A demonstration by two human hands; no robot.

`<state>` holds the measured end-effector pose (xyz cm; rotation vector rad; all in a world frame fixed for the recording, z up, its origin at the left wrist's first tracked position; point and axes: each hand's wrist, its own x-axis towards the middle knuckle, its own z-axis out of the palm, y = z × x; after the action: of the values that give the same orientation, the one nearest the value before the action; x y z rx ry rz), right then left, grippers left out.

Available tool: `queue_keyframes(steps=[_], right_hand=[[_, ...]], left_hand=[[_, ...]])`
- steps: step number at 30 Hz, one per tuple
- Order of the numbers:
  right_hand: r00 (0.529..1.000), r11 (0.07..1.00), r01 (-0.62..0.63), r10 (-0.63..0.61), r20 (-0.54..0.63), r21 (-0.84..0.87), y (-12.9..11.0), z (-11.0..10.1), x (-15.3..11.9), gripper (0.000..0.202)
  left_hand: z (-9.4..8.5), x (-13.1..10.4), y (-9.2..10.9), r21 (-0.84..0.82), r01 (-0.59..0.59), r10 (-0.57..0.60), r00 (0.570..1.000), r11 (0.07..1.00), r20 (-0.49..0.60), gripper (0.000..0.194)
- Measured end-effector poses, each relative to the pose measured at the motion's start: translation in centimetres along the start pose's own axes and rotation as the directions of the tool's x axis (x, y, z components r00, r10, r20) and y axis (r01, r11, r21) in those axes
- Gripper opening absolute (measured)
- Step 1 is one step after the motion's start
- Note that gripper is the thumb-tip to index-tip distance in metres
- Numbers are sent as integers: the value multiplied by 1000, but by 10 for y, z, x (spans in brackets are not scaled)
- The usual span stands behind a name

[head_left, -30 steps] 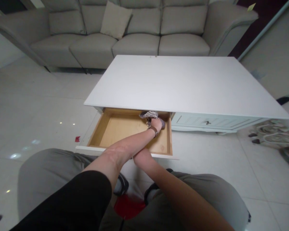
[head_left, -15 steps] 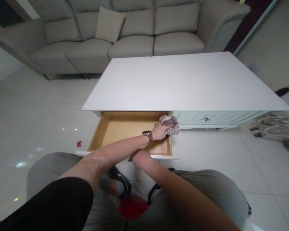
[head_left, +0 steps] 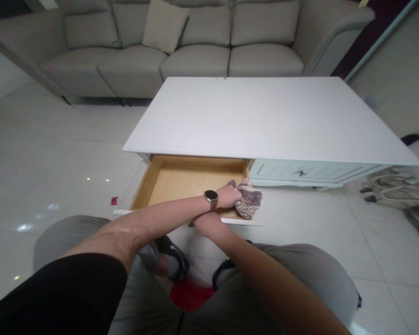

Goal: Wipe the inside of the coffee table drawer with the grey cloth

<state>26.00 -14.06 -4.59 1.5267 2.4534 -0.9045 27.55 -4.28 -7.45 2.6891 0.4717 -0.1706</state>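
Left hand (head_left: 229, 197) clamped on cloth (head_left: 250, 203), nearer front of drawer (head_left: 181, 181) than 0.5 s ago; right hand (head_left: 208, 224): grip unclear.

Grey sofa (head_left: 265, 61) at back, beige cushion (head_left: 165, 26) on it; red scrap (head_left: 114, 201) on floor (head_left: 56, 163).

Forward-and-down head view over drawer (head_left: 185, 181)

The cloth (head_left: 249, 202) is at the drawer's (head_left: 185, 179) right side, sofa (head_left: 197, 63) behind table (head_left: 265, 116).
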Motion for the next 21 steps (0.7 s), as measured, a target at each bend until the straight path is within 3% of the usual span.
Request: queue_keyframes(steps=[2, 4, 7, 9, 10, 12, 13, 14, 15, 17, 21], right_hand=[[999, 1000, -24, 24, 23, 0, 1, 0, -4, 32], [999, 1000, -17, 17, 38, 10, 1, -2, -8, 41], [998, 1000, -15, 14, 56, 26, 0, -6, -11, 43], [997, 999, -23, 20, 73, 41, -1, -9, -12, 42], [997, 998, -24, 20, 80, 50, -2, -10, -12, 42], [996, 998, -25, 19, 91, 66, -2, -11, -12, 42], [996, 997, -26, 19, 91, 71, -3, -12, -12, 42], [996, 997, -28, 21, 90, 75, -3, -13, -12, 42], [996, 996, -32, 25, 91, 78, -4, -13, -12, 41], [995, 996, -43, 36, 93, 78, -5, -15, -14, 40], [994, 997, -48, 42, 97, 63, -6, -16, -14, 41]], left_hand=[[3, -7, -28, 36, 124, -123, 992, 992, -29, 52], [8, -26, -61, 32, 299, -300, 954, 954, 23, 50], [20, -75, -114, 19, 563, -563, 823, 826, 78, 67], [27, -112, -144, 23, 654, -653, 753, 756, 79, 82], [29, -128, -156, 38, 713, -714, 696, 700, 76, 87], [29, -149, -171, 63, 821, -823, 564, 568, 72, 92], [28, -153, -174, 68, 852, -854, 516, 520, 62, 92], [25, -152, -175, 70, 863, -866, 497, 499, 53, 89], [21, -146, -174, 69, 861, -864, 502, 503, 44, 85], [14, -125, -167, 67, 828, -831, 555, 557, 38, 71], [7, -66, -143, 55, 789, -791, 612, 612, 29, 50]])
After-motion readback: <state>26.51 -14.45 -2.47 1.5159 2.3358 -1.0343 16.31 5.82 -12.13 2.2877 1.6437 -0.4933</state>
